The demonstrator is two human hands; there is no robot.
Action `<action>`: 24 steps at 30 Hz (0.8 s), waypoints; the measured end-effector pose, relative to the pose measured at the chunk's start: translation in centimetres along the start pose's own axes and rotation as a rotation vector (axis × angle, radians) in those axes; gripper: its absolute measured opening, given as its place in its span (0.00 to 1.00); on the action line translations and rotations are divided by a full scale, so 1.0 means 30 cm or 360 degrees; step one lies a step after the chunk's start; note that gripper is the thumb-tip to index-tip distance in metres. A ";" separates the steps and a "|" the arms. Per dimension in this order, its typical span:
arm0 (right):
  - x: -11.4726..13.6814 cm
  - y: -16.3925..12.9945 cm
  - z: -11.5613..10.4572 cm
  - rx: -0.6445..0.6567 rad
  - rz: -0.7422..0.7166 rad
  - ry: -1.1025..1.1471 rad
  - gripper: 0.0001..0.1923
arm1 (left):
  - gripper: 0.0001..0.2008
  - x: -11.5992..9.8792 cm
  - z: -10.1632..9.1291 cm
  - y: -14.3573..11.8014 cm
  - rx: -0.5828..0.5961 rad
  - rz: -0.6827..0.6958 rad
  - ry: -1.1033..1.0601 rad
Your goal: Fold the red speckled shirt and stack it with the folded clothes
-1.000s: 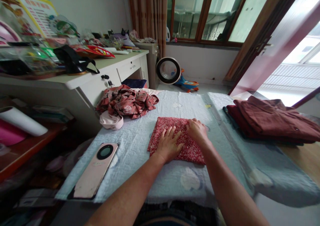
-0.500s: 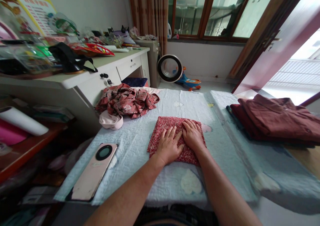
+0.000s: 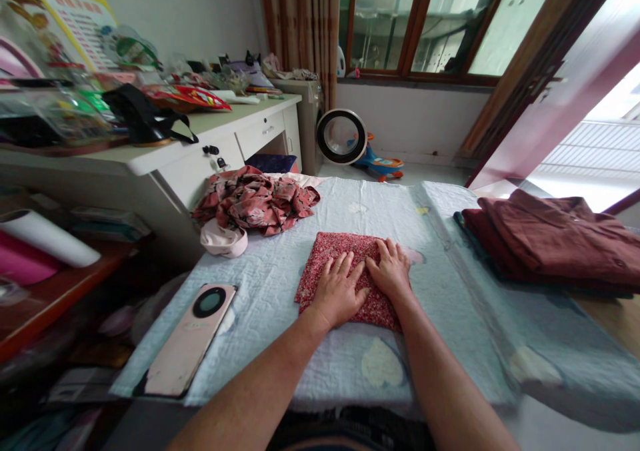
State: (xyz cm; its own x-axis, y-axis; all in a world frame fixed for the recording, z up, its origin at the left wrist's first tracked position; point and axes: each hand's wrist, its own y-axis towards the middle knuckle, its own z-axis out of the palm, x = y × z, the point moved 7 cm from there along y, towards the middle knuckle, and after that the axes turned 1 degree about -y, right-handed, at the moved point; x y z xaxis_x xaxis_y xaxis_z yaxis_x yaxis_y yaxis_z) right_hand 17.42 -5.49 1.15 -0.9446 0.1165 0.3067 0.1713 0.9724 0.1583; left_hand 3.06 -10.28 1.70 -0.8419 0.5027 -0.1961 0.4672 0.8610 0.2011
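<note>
Folded red floral-print cotton cloth (image 3: 345, 264), mid pale-blue quilted surface (image 3: 280, 291); left hand (image 3: 337, 292) and right hand (image 3: 390, 271) flat, open, pressing; likely light, soft, limp; best gripped at edges.

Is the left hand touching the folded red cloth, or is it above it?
Touching. In the head view the left hand lies flat, palm down, on the folded red cloth, fingers spread, with no gap visible beneath them.

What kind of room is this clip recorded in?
Most likely a room in a home. Both hands press flat on a folded red cloth on a quilted blue cover; a cluttered white desk, curtains and a toy ride-on car stand nearby.
</note>
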 end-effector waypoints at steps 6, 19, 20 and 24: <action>-0.043 0.009 -0.003 -0.0182 0.0121 0.0049 0.32 | 0.30 -0.001 -0.006 0.001 -0.0005 -0.0009 -0.0004; -0.086 0.020 -0.006 -0.0216 0.0194 0.0010 0.34 | 0.30 -0.002 -0.015 -0.002 0.0014 -0.0007 -0.0022; -0.090 0.022 -0.007 -0.0220 0.0206 0.0010 0.34 | 0.30 -0.002 -0.015 -0.002 0.0021 -0.0009 -0.0024; -0.101 0.027 -0.008 -0.0216 0.0255 0.0019 0.35 | 0.30 -0.002 -0.019 -0.001 0.0044 -0.0008 -0.0043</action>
State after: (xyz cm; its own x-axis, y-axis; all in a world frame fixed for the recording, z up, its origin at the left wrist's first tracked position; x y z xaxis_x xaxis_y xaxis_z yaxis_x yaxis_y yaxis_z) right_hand 20.49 -5.10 0.58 -0.8990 0.2642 0.3494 0.3560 0.9053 0.2316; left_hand 2.95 -10.36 2.25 -0.8368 0.5001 -0.2229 0.4706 0.8650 0.1738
